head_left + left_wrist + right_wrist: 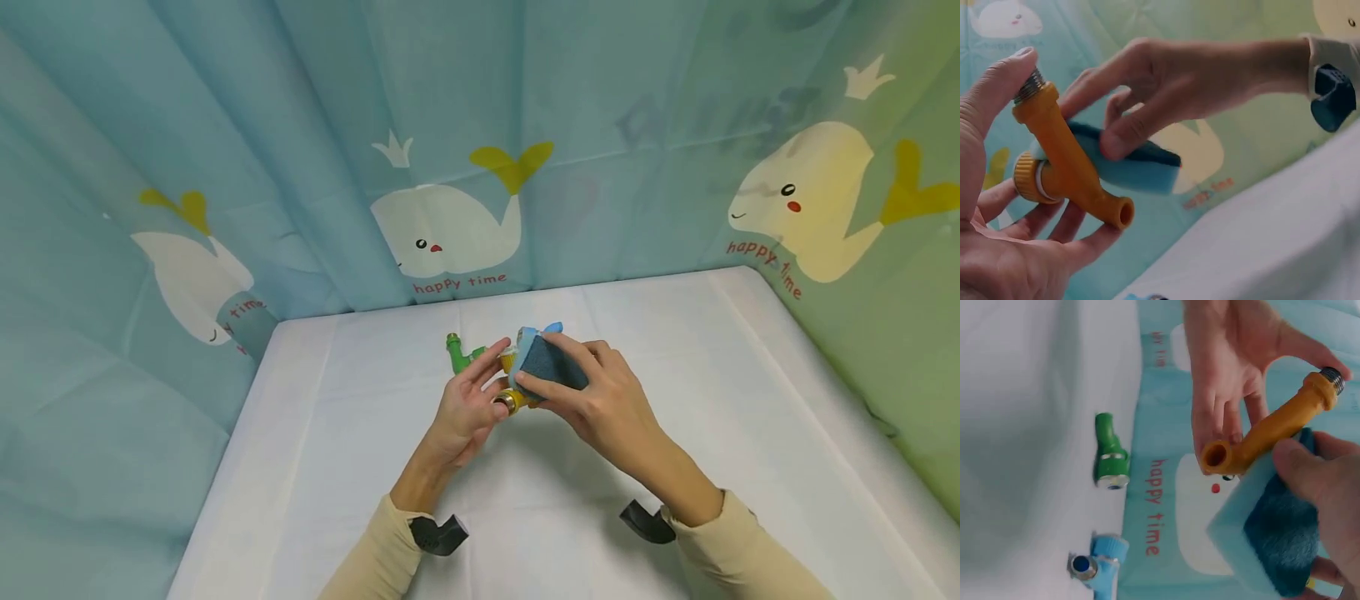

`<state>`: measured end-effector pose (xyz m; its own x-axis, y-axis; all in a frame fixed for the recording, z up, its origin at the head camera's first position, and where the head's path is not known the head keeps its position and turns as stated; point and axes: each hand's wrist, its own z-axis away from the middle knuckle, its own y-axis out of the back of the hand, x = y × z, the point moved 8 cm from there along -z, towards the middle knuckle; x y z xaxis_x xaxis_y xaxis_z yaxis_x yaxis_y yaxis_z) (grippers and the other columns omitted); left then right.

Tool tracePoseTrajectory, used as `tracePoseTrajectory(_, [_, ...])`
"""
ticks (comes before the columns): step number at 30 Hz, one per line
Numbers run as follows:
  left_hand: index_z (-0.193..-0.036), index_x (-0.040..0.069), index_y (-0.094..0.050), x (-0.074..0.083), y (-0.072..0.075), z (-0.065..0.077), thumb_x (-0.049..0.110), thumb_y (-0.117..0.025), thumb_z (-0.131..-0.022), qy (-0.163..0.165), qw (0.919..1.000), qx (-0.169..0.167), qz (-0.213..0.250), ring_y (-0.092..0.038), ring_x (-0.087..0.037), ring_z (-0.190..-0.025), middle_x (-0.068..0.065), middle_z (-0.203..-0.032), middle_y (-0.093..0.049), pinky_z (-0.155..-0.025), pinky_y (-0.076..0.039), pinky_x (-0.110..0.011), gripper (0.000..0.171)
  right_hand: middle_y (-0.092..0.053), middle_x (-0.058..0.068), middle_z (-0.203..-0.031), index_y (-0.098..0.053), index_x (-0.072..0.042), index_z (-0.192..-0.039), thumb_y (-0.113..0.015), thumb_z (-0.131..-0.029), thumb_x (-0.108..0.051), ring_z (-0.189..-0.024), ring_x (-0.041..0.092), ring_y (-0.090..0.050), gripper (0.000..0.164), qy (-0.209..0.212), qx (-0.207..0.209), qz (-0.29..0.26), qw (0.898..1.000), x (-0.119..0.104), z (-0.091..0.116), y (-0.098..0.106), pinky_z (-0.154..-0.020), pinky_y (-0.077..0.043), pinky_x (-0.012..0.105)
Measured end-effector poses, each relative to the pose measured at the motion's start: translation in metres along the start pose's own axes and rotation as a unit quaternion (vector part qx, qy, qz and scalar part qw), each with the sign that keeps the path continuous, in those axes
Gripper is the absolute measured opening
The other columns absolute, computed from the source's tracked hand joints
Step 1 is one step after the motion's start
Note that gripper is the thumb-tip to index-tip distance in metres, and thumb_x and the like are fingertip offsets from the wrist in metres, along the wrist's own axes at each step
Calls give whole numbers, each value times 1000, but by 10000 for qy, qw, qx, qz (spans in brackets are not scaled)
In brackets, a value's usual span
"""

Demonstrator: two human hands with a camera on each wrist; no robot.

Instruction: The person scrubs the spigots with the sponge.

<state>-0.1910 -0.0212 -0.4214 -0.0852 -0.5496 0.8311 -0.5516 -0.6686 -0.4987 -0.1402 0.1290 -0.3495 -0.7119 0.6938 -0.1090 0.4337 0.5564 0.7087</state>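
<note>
An orange-yellow plastic tap (pixel 1066 147) with a metal threaded end is in my left hand (pixel 467 414). In the left wrist view, the thumb presses on the thread and the fingertips support the spout and ribbed knob side. My right hand (pixel 611 400) pinches a sponge (pixel 1285 531), light blue with a dark blue face, between thumb and fingers. In the right wrist view the sponge lies against the tap's body; the tap hides part of it in the left wrist view. Both hands are above the white table.
On the white-covered table (pixel 337 467), a green tap (pixel 1110 453) and a blue tap (pixel 1107 556) lie beyond my hands. Light blue curtains (pixel 315 167) printed with whales hang around the table's far and side edges.
</note>
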Motion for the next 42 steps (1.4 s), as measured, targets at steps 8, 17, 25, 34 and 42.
tracePoseTrajectory(8, [-159,-5,-27,5,3,1,24,-95,-74,-229,9963,-259,-786,-50,-25,-125,-21,-153,-35,-92,-56,-29,112,-50,14,-150,-72,-34,-132,-88,-80,-22,-104,35,-57,55,2,-242,-750,9969,3,3,-2,-81,-53,48])
tracePoseTrajectory(17, [-158,-2,-32,15,-1,-2,27,-94,-74,-416,9882,-310,-1444,-47,-27,-131,-18,-161,-31,-106,-50,-38,109,-55,17,-145,-74,-35,-128,-59,-106,-35,-101,46,-55,26,287,580,-37,9979,0,13,0,-74,-46,58])
tracePoseTrajectory(25, [-158,2,-37,14,-7,-2,24,-93,-76,-374,9761,-542,-2072,-45,-29,-133,-10,-163,-34,-109,-48,-41,102,-53,16,-149,-70,-35,-134,-51,-110,-23,-108,48,-54,33,519,542,216,9969,-2,18,-3,-73,-44,60])
tracePoseTrajectory(34, [-157,-1,-36,20,-9,-2,21,-93,-77,-603,9612,-679,-2604,-45,-31,-134,-7,-161,-38,-112,-44,-44,101,-55,15,-146,-72,-36,-130,-46,-111,-34,-104,45,-56,32,605,537,121,9966,-1,17,-1,-74,-47,60])
tracePoseTrajectory(42, [-156,2,-40,24,-11,-2,-9,-90,-71,-737,9492,-757,-2963,-47,-31,-134,-14,-156,-41,-112,-45,-45,99,-56,17,-145,-72,-34,-130,-48,-111,-35,-103,45,-57,31,653,436,-127,9968,-5,18,-1,-74,-49,59])
